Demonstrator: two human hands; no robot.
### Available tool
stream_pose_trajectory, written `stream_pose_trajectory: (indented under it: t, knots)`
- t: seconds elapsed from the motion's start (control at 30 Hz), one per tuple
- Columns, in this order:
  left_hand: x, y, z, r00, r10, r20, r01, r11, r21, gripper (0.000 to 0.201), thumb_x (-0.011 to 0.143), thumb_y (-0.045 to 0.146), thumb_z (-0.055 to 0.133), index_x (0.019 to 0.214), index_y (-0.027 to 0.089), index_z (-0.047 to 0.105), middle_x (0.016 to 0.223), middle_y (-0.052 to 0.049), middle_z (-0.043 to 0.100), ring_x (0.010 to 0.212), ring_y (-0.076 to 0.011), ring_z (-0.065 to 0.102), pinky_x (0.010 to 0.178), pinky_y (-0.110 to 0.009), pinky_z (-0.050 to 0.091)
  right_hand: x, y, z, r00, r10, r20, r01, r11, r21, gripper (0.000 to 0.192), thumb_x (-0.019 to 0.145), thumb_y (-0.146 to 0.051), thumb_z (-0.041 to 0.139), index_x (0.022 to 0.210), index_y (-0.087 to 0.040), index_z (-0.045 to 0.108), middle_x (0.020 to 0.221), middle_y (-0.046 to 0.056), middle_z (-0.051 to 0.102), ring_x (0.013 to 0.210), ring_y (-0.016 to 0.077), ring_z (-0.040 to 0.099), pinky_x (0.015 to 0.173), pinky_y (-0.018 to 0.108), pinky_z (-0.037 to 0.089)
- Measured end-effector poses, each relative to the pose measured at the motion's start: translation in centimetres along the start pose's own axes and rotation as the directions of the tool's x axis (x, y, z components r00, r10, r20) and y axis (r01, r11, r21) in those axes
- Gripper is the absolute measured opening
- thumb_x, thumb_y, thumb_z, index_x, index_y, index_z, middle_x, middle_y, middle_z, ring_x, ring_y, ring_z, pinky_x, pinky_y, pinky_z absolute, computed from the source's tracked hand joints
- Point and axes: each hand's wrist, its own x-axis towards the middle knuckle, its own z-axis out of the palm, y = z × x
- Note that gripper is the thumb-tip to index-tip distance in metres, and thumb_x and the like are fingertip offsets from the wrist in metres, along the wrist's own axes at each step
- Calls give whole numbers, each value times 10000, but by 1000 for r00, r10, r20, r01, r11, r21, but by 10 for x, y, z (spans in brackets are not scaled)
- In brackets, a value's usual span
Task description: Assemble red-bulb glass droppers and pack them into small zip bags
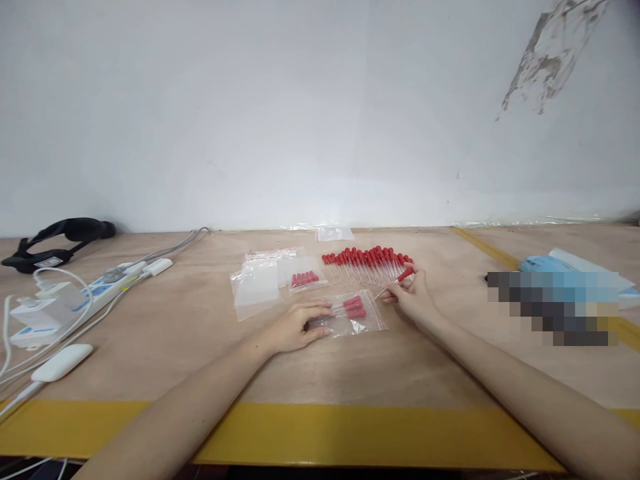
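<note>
Wooden table [425,373], red-bulbed dropper [406,274] in the right hand [416,300].

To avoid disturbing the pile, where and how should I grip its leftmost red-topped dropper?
I'd pinch the leftmost dropper by its red bulb, from the left: the bulb is thicker than the clear stem, and neighbouring droppers crowd its right.

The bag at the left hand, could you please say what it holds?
Inside the bag lie red-bulbed droppers, stems toward the left hand; whatever that hand covers cannot be seen.
</note>
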Motion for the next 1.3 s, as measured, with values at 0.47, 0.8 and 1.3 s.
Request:
stream_pose_trajectory:
  t: [0.47,0.8,1.3]
  knots:
    - [0,0,0,1000,-12,-4,12,1000,4,328,812,358,522,1107,222,570,1218,-76,526,1126,-190,480,949,-335,373,-12,4,1,980,177,92,-193,958,211,357,711,-269,585,964,-238,334,638,-42,567,591,146,625,593,311,533]
    - [0,-1,0,1000,11,-4,-11,1000,17,328,820,357,512,1116,223,560,1216,-74,525,1128,-189,477,954,-338,365,-3,-4,-19,888,-5,459,273,810,-519,227,658,-326,620,821,-182,682,694,6,600,603,122,507,582,266,422]
    - [-1,6,-2,998,52,30,-51,999,-14,192,864,287,449,927,198,606,1215,-60,520,1104,-175,492,922,-306,390,40,-7,-18,986,32,164,77,785,-615,199,681,-257,564,830,-144,630,763,44,666,622,119,575,594,220,437]
